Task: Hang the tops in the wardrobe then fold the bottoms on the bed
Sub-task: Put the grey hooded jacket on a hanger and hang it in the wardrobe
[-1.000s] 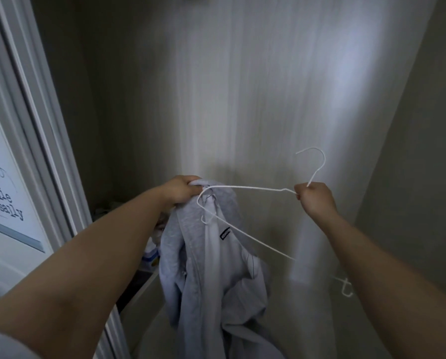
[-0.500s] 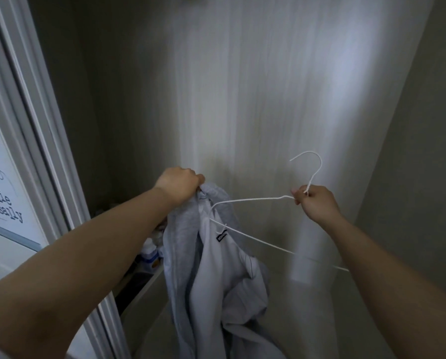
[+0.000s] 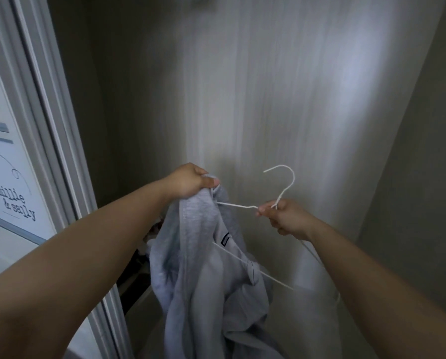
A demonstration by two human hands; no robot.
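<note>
A light grey top point(image 3: 203, 275) hangs in front of the wardrobe's pale back wall point(image 3: 268, 99). My left hand point(image 3: 191, 181) grips the top at its upper edge, over the left end of a thin white wire hanger point(image 3: 286, 182). My right hand point(image 3: 284, 217) pinches the hanger at the base of its hook. The hook points up and to the left. The hanger's left arm runs inside the garment, and its lower bar shows across the grey cloth. No rail is in view.
A white sliding door frame point(image 3: 48, 151) stands at the left, with a panel bearing the words "millie & sally" point(image 3: 16, 206). Small dark and white items point(image 3: 149, 244) sit low behind the top. The wardrobe's right side wall point(image 3: 424, 151) is close.
My left hand has pulled the grey top further over the hanger's left arm. My right hand has moved slightly left and down with the hanger, and the hook has tilted.
</note>
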